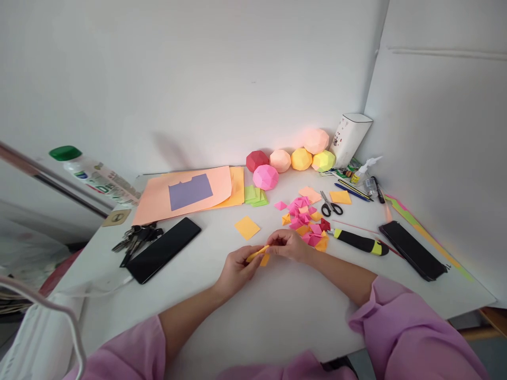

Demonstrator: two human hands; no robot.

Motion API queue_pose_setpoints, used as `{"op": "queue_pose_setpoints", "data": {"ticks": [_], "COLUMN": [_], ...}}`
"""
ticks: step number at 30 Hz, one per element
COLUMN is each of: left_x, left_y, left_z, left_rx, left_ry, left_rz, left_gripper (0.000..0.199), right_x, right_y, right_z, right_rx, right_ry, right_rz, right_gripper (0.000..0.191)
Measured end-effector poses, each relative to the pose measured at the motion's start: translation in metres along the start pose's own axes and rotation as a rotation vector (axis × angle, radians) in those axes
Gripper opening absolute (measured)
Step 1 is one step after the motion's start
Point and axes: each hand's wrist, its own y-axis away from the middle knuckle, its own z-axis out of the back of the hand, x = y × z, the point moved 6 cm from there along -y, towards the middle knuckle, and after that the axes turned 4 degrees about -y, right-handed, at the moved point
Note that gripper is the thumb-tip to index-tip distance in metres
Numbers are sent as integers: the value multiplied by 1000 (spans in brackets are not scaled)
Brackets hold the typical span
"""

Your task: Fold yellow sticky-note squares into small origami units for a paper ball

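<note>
Between my two hands is a folded strip of orange paper (pixel 257 254). My left hand (pixel 238 265) is closed on its left part, and the fingers of my right hand (pixel 288 245) pinch its right end. Another bit of orange paper (pixel 265 260) shows just below, partly hidden by the fingers. A flat orange paper square (pixel 247 227) lies on the table beyond my left hand. Past my right hand sits a heap of small folded paper pieces (pixel 304 214) in pink, orange and red.
Several faceted paper balls (pixel 265 177) stand along the wall. Scissors (pixel 331 205), a yellow-black cutter (pixel 360 242) and a black case (pixel 412 249) lie to the right. On the left are a phone (pixel 164 250), keys (pixel 138 240), paper sheets (pixel 152 199) and a green-capped bottle (pixel 95 177).
</note>
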Motion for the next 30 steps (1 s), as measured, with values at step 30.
{"op": "queue_pose_setpoints", "data": {"ticks": [30], "left_x": [-6], "left_y": [2], "left_z": [-1], "left_rx": [43], "left_ry": [-44], "left_rz": [44], "left_gripper": [37], "right_x": [9], "right_y": [3], "right_z": [-2], "right_rx": [17], "right_ry": [47], "right_rz": [-5], "right_gripper": [28]}}
